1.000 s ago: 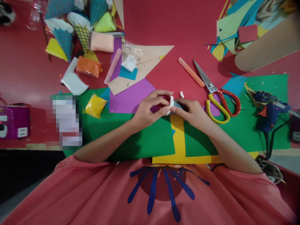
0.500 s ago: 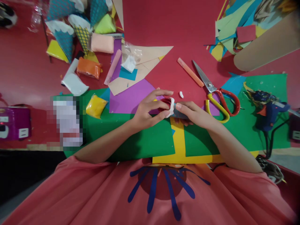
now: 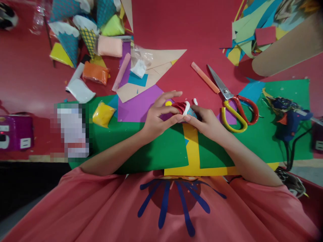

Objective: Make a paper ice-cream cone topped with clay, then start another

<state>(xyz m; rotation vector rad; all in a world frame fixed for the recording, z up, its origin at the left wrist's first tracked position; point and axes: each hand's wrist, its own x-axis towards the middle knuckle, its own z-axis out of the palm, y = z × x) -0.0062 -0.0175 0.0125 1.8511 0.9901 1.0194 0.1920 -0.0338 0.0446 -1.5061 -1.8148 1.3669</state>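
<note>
Between my hands is a small cone piece [image 3: 192, 114] with a blue patterned side, a white rim [image 3: 186, 108] and a red ridged top [image 3: 178, 107]. My left hand [image 3: 161, 116] has thumb and fingers on the red top and white rim, with its index finger stretched out above. My right hand [image 3: 207, 121] grips the blue cone part, its thumb at the white rim. A yellow ball [image 3: 168, 103] shows at the left end of the red top. A small white clay bit [image 3: 195, 101] lies just beyond the piece.
Scissors [image 3: 226, 91] and an orange stick [image 3: 205, 78] lie to the right, with a glue gun [image 3: 290, 124] farther right. Clay packs [image 3: 103, 114] and finished cones [image 3: 69, 42] are at the left. A cardboard tube [image 3: 285, 48] sits at the upper right.
The piece has turned in my hands, so more of the red top, the yellow ball and the blue pattern show. My right thumb has moved down and left to the rim.
</note>
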